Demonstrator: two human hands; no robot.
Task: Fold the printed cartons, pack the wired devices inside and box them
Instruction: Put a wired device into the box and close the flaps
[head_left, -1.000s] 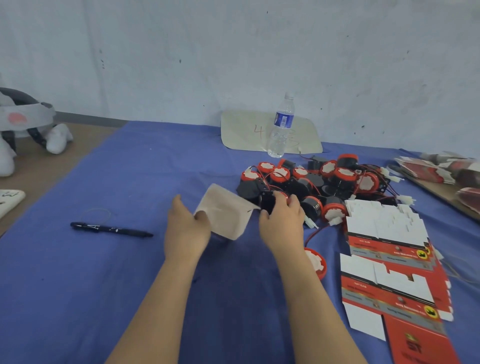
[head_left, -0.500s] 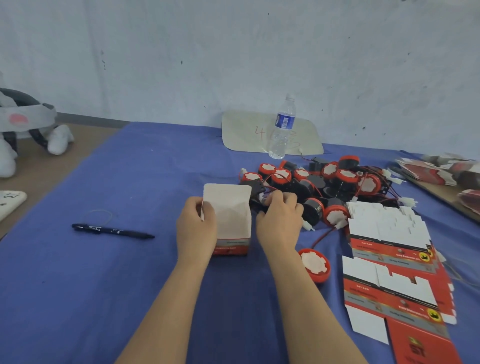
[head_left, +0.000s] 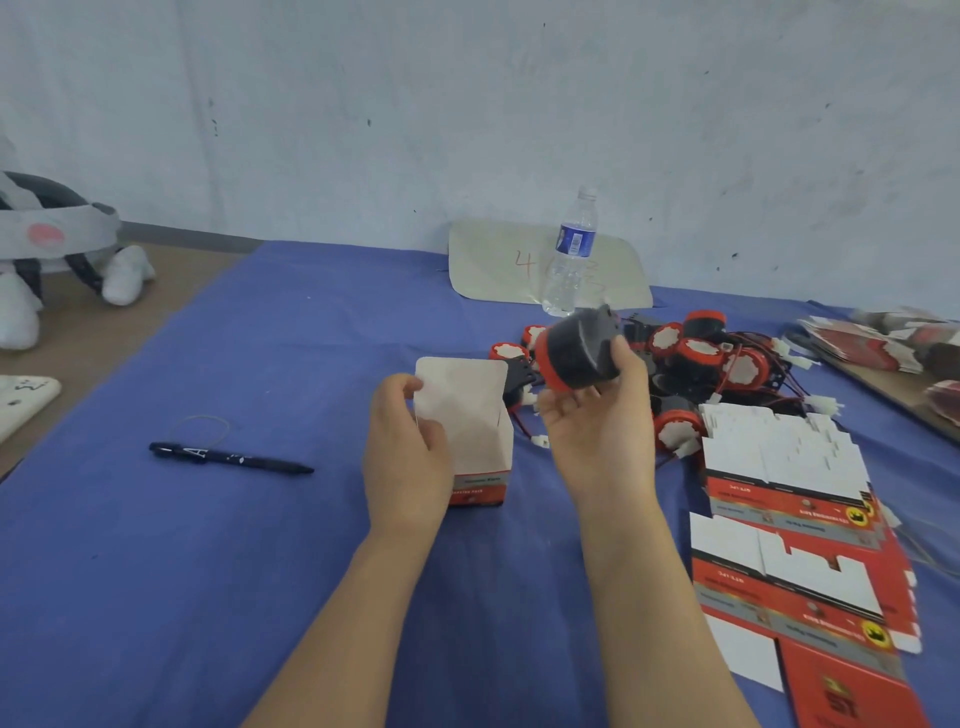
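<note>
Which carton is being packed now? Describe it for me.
On the blue tablecloth, just left of the heap of red-and-black wired devices, the left hand holds one white-and-red printed carton upright. Unlike the flat cartons stacked at right, it is folded into a box, top open.

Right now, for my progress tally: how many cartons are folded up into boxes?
1: the open carton stands on the blue cloth, gripped by the left hand. The flat cartons at right are unfolded; finished boxes could lie out of frame.
</note>
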